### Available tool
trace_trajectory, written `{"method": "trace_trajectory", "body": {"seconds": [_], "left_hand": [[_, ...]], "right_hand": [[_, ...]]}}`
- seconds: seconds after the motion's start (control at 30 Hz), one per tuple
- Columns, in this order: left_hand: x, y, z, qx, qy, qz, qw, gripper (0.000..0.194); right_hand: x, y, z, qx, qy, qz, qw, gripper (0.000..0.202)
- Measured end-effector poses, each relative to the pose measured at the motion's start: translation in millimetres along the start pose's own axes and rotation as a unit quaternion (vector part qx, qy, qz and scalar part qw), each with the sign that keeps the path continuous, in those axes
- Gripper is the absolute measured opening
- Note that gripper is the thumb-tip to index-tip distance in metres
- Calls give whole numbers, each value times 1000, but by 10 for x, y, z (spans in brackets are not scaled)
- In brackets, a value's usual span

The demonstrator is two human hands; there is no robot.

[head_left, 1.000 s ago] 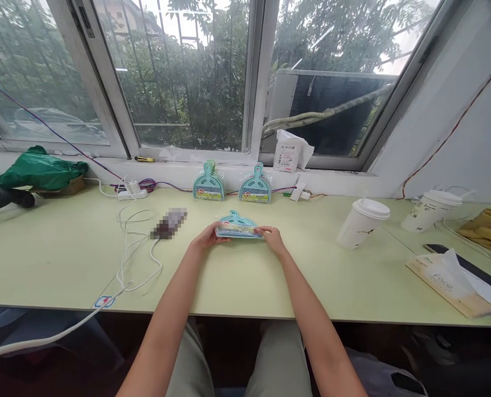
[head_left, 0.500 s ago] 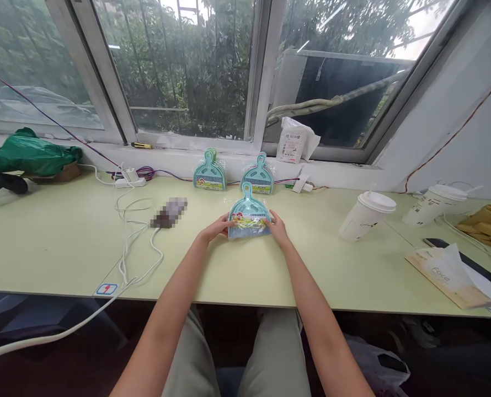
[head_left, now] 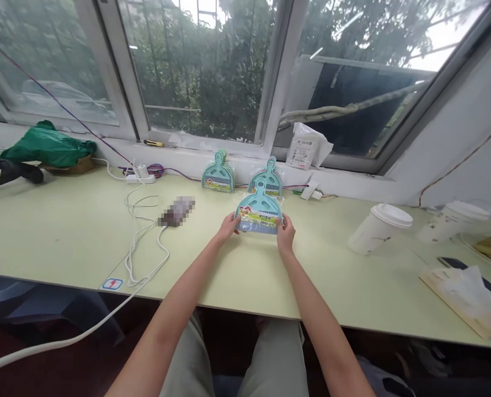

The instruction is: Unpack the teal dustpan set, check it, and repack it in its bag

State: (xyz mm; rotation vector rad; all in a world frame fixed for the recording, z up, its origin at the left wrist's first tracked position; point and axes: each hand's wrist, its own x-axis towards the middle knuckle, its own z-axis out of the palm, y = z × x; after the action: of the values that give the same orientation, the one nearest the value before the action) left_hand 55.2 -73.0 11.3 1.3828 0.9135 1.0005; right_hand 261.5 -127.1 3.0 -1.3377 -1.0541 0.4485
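Note:
Between my two hands is a small teal dustpan and brush set (head_left: 260,205) in clear plastic wrap, its handle pointing up and its printed label facing me. My left hand (head_left: 229,227) grips its lower left edge, thumb in front. On the lower right edge my right hand (head_left: 286,234) has the same kind of grip; fingers behind the pan are partly hidden. Just beyond, against the wall below the window, lean a left stack of similar dustpan sets (head_left: 218,177) and a right stack (head_left: 271,172), the latter partly covered by the held set.
White cables (head_left: 132,248) and a blurred-out device (head_left: 177,211) lie left on the table (head_left: 84,231). A power strip (head_left: 141,178) and green bag (head_left: 49,146) are further back. To the right stand lidded paper cups (head_left: 380,229) and a tissue pack (head_left: 464,298). A white packet (head_left: 305,149) sits on the sill.
The held dustpan set has been raised and tipped more upright, closer to the right stack, with its label showing more squarely. Both hands keep hold. The camera view has turned slightly.

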Motion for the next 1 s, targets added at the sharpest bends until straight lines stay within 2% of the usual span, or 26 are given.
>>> {"method": "trace_trajectory", "body": {"seconds": [0.13,0.23,0.3,0.37,0.47,0.53,0.6,0.67,0.77,0.83,0.9,0.93,1.0], "left_hand": [[70,-60,-57,55,86,52,993,27],[29,-30,-73,124,140,84,979,26],[-17,13,-67,172,155,94,968,27],[-61,58,-67,214,166,93,958,28],[-105,105,-107,260,179,86,945,29],[-110,110,-163,256,195,84,943,30],[-93,91,-231,205,242,99,943,30],[-62,52,-299,152,322,111,928,41],[-6,-21,-385,145,414,67,896,50],[34,-67,-424,156,434,27,887,45],[79,-105,-448,159,450,15,878,38],[103,-120,-455,166,444,18,880,36],[147,-141,-463,177,433,15,884,34]], "right_hand": [[-113,-154,66,-12,-86,-54,995,76],[-161,-123,162,-32,-58,-57,996,89],[-163,-36,216,-24,-39,-18,999,77],[-147,57,249,-5,-46,14,999,62],[-99,146,322,21,-42,10,999,54],[-46,178,441,28,-43,-7,999,54],[39,208,643,20,-55,-17,998,53],[163,242,921,-3,-62,-25,998,49],[405,275,1426,-48,-79,-33,995,41],[578,264,1776,-88,-103,-26,991,39],[736,232,2099,-141,-123,-15,982,38],[803,215,2242,-176,-122,-11,977,38],[909,191,2478,-256,-84,-4,963,39]]}}
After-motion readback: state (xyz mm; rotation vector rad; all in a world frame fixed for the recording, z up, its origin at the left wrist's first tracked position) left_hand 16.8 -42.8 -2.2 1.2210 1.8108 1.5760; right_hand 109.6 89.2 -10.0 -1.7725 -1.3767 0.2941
